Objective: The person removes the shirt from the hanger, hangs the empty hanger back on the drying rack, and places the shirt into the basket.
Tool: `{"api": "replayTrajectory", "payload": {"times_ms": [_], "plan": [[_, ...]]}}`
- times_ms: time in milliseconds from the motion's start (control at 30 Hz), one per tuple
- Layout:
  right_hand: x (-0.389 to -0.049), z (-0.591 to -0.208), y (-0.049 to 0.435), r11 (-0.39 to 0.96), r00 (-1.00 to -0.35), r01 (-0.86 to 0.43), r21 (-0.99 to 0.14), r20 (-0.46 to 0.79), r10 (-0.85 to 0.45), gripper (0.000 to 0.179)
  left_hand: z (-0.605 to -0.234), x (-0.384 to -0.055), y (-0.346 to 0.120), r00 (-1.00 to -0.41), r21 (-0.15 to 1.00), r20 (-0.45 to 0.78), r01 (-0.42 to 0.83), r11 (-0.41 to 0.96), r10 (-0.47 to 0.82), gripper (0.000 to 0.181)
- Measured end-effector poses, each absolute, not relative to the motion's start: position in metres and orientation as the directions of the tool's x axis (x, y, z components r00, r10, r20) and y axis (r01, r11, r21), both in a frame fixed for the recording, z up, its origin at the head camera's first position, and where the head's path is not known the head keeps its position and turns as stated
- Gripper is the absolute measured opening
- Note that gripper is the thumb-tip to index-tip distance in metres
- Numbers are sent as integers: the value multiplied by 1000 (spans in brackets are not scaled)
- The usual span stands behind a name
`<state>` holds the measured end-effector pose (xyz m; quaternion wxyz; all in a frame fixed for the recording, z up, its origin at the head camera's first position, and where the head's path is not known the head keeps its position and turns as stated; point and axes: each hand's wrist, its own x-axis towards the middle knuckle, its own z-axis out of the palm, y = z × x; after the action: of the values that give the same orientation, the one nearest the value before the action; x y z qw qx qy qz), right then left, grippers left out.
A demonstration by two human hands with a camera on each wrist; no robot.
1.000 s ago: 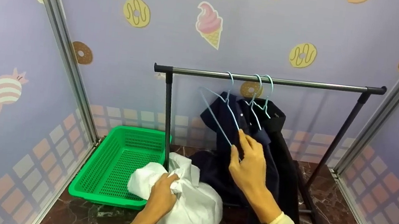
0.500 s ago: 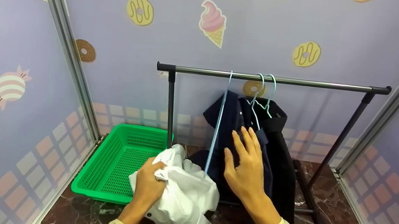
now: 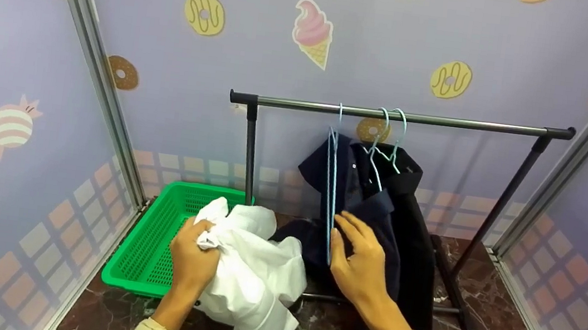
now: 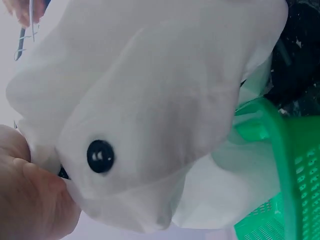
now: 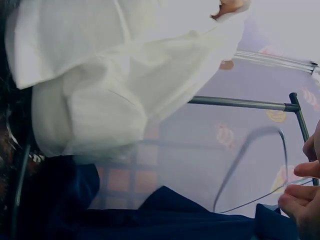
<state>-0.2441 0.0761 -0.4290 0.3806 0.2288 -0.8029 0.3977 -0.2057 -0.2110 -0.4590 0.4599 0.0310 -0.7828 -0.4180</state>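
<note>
Left hand (image 3: 194,258) gripping the white garment (image 3: 252,280), lower centre; right hand (image 3: 363,260) at the hanger (image 3: 333,189), mid-frame, whether pinching it cannot be told. Hanger hooked on rail (image 3: 301,105).

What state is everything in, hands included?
White garment: bunched up
Left hand: gripping white garment
Rack: upright
Bare hanger: hooked on the rack, nearly edge-on
Right hand: fingers extended by the bare hanger, contact unclear
Navy garment: hanging
Black garment: hanging
Green basket: upright, partly hidden
</note>
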Motion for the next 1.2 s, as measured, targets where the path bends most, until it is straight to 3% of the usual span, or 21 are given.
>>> {"api": "replayTrajectory", "payload": {"times_ms": [267,733,1200], "plan": [[-243,-445,77,604,-625,-645,-468,778,-64,9,-444,-208,-225,-555,717,669,305,627,-495,17],[-253,-468,102,647,-727,-561,-517,681,-87,12,-428,-228,-268,-504,683,705,291,670,-499,17],[-254,-477,108,618,-694,-634,-466,695,-188,11,-418,-231,-298,-475,669,719,273,691,-508,17]]}}
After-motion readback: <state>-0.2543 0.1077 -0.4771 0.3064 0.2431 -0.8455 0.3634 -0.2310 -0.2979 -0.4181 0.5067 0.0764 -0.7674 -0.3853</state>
